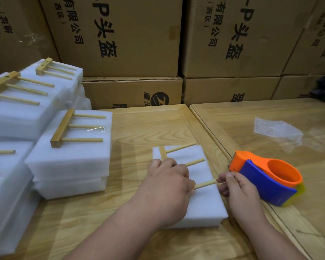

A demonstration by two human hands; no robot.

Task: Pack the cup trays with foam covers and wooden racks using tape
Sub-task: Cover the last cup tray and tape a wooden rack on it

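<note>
White foam-wrapped tray (203, 207) on the wooden table (139, 128), bearing a three-pegged wooden rack (186, 162); left hand (169, 182), fingers curled, covers the crossbar, while right hand (236, 186) pinches something indistinct beside the nearest peg's tip.

Bare bench (150, 128) lies open behind the foam block (201, 203), but foam stacks (69, 156) crowd the left, the tape dispenser (266, 181) sits close on the right, and cardboard boxes (131, 38) wall off the back.
</note>
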